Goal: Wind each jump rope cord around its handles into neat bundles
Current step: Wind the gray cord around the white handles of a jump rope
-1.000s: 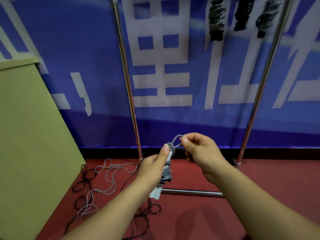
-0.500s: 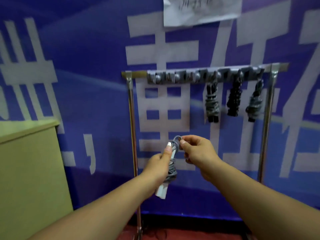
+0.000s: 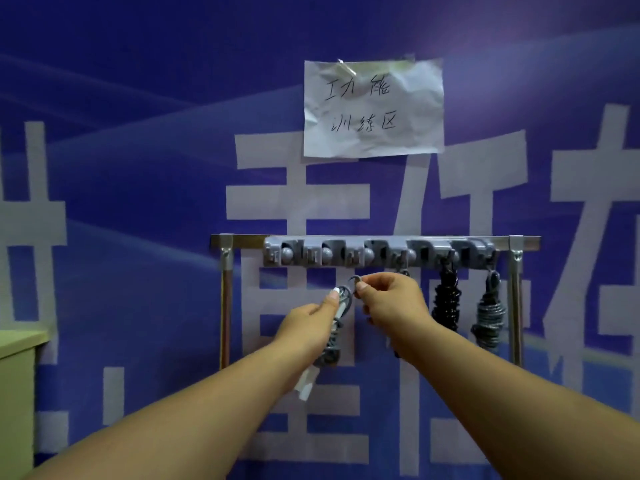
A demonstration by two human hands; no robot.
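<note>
Left hand (image 3: pixel 304 327) fingers curled round grey wound rope bundle (image 3: pixel 334 336), white handle end protruding below. Right hand (image 3: pixel 391 303) thumb and forefinger pinching cord loop (image 3: pixel 354 280) at bundle top. Held just below hook rack (image 3: pixel 377 251), near hanging black bundle (image 3: pixel 446 303) and grey bundle (image 3: pixel 490 315).

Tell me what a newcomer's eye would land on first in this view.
The two hands at centre: the left hand grips a wound grey rope bundle, and the right hand pinches its top loop. Behind them, a hook rack holds a black bundle and a grey bundle; a handwritten paper sign hangs above.
</note>
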